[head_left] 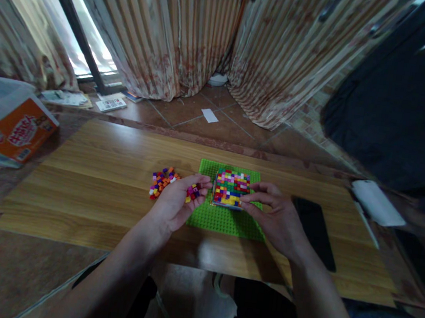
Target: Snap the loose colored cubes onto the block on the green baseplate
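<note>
My left hand (176,198) is cupped palm up, holding several small loose building bricks (193,192) in pink, red, purple and yellow. Just right of its fingertips stands a multicoloured block of small bricks (230,187), on a green studded baseplate (224,222). My right hand (274,210) reaches in from the right, thumb and forefinger pinched together at the block's near right corner. Whatever lies between those fingertips is too small to make out. Partly behind my left hand is a loose pile of mixed bricks (161,181) on the wooden table (88,190).
A dark phone-like slab (315,231) lies right of my right hand. Farther right is a white flat object (377,202). A clear plastic bin with an orange label (18,130) stands at the left. Curtains (197,33) hang beyond the table, above a tiled floor.
</note>
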A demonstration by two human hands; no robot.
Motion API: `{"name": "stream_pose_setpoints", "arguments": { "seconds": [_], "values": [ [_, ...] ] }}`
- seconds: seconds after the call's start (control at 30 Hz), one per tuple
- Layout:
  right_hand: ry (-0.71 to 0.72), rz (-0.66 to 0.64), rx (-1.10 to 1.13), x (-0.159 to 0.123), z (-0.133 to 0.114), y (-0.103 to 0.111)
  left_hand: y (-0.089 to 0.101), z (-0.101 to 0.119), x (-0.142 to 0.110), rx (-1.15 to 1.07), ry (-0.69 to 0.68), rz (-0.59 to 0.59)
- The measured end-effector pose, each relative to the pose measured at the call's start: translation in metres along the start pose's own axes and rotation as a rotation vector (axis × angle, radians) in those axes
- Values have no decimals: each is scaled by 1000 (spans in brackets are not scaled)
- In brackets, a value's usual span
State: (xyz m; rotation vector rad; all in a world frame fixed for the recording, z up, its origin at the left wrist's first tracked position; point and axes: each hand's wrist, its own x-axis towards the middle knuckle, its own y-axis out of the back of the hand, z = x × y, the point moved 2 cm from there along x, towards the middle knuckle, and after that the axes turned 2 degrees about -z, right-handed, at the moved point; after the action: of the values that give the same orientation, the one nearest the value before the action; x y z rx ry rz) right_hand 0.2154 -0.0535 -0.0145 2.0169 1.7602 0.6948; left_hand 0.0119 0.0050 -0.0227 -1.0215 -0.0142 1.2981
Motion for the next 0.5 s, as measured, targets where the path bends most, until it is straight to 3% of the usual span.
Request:
{"name": "stream_pose_setpoints", "arguments": {
  "seconds": [0.33, 0.5],
  "values": [
    [28, 51, -115, -1, -2, -5, -1, 0, 1, 8, 6, 10],
    [-21, 87, -51, 1, -2, -8, 0, -1, 3, -6, 4, 17]
  ]
}}
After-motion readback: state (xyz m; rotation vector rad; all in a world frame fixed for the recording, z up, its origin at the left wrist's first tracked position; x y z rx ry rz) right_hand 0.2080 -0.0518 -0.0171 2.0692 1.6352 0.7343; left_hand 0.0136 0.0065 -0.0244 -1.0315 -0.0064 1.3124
